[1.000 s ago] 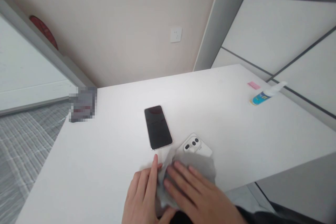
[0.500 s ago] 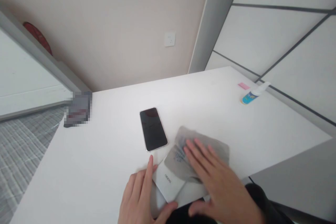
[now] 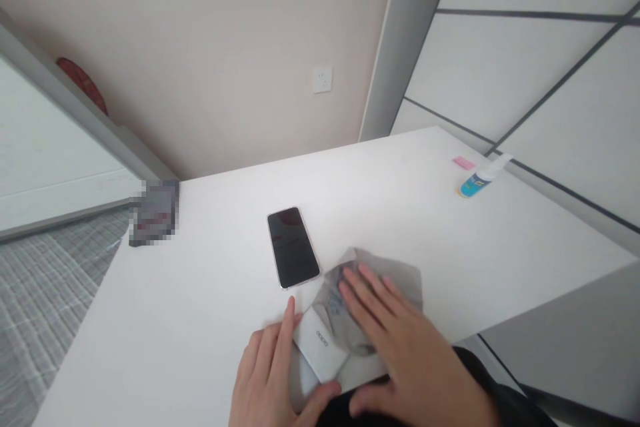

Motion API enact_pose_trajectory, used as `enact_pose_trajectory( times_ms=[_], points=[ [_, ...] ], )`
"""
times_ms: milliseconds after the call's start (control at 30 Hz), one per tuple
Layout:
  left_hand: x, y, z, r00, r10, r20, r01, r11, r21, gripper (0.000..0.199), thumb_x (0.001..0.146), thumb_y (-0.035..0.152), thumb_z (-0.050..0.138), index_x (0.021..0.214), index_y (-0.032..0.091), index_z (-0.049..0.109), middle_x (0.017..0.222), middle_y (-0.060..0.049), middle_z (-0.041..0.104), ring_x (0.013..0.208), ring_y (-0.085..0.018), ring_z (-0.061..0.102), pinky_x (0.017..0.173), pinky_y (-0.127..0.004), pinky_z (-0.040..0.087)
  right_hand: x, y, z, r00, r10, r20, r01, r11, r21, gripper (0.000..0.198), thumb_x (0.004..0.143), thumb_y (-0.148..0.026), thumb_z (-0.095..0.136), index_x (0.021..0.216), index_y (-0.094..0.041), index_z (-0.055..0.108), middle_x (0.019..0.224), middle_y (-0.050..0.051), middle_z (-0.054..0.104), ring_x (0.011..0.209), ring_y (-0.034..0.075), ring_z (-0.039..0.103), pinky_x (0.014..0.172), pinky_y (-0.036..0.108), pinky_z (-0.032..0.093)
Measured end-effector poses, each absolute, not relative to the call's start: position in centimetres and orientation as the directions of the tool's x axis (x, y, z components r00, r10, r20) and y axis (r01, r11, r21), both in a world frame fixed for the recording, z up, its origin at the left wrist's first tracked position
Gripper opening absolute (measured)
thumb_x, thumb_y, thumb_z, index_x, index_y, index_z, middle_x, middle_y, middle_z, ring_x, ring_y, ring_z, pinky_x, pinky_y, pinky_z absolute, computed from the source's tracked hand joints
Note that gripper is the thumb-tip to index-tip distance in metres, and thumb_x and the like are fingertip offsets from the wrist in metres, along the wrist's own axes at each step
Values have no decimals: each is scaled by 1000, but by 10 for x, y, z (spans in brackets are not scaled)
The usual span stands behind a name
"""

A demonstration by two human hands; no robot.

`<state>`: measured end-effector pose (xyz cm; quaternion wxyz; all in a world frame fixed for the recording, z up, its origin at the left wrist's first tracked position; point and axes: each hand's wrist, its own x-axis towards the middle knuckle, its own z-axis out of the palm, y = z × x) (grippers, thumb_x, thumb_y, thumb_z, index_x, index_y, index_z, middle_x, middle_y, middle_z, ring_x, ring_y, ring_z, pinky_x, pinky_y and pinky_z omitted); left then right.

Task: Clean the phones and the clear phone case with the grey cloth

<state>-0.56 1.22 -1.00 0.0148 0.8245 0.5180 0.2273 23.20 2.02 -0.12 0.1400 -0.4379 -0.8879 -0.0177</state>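
A white flat block with OPPO lettering [image 3: 320,341] lies tilted near the table's front edge. My left hand [image 3: 273,373] steadies it, thumb at the near corner and index finger along the left side. A thin grey cloth [image 3: 400,271] with faint blue print covers the block's right part and spreads onto the table. My right hand [image 3: 395,340] lies flat on the cloth, fingers stretched out and pressing down, its thumb apart. Just beyond the block, a black-screened smartphone [image 3: 293,247] rests face up.
The white table [image 3: 200,320] meets the wall, which has a socket [image 3: 323,79]. At the right back stand a blue-and-white spray bottle [image 3: 477,181] and a small pink piece [image 3: 463,163]. A blurred dark item [image 3: 157,213] sits at the left corner.
My right hand has slid slightly left with the cloth, which is now more bunched. The left hand keeps its hold on the block. The view has shifted a little.
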Motion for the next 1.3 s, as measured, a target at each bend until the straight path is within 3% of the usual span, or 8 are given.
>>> enact_pose_trajectory(
  times_ms=[100,233,367,500,633,1000,1167,1300],
  points=[
    [-8,10,-10,367,859,358,839,-472,271,88,101,65,46,168,21,11,115,-10,75,93,-26,73,78,-36,63,238,13,-5,-687,662,301,685,727,-36,66,108,-49,50,162,-14,36,164,4,44,148,21,47,114,34,46],
    [-8,8,-10,355,883,307,840,-445,309,97,95,64,61,168,23,10,118,-11,75,97,-28,73,81,-39,62,244,10,-6,-552,781,290,811,585,-32,92,101,-72,46,162,-4,33,164,17,42,149,33,45,114,48,45],
    [-6,8,-8,348,867,357,833,-460,308,92,98,66,53,167,22,12,115,-10,75,92,-27,73,78,-38,61,241,6,-7,-678,666,311,708,705,34,62,107,-39,47,163,-14,35,164,4,45,150,19,43,115,35,44],
    [-2,6,-5,337,884,325,830,-441,340,88,97,62,58,165,22,19,117,-9,74,97,-26,72,82,-38,61,239,6,-7,-551,777,304,802,594,-63,86,100,-65,49,161,-5,37,162,16,45,149,33,45,115,48,43],
    [0,5,-2,344,890,299,825,-438,358,87,94,51,68,163,21,23,117,-10,74,97,-28,72,83,-40,62,237,9,-6,-677,678,288,680,725,-108,69,106,-55,48,162,-16,37,161,5,49,149,22,45,118,38,42],
    [4,5,-3,298,905,302,845,-398,357,107,81,38,78,163,18,13,122,-14,74,99,-30,74,81,-43,64,221,25,5,-635,744,207,723,667,-179,103,90,-89,43,159,-13,42,164,13,42,151,34,41,122,51,36],
    [6,7,-3,318,871,374,864,-428,263,101,78,30,68,162,12,15,126,-18,73,96,-32,75,79,-46,64,223,23,2,-776,589,225,572,808,-141,68,107,-57,49,161,-18,39,163,3,46,148,21,46,118,35,41],
    [8,8,-1,281,906,316,842,-391,372,105,77,34,77,161,15,18,111,-11,76,91,-28,74,77,-41,64,243,24,3,-654,719,236,707,691,-148,100,94,-83,45,166,-17,26,162,12,48,150,33,43,121,49,37]
  ],
)
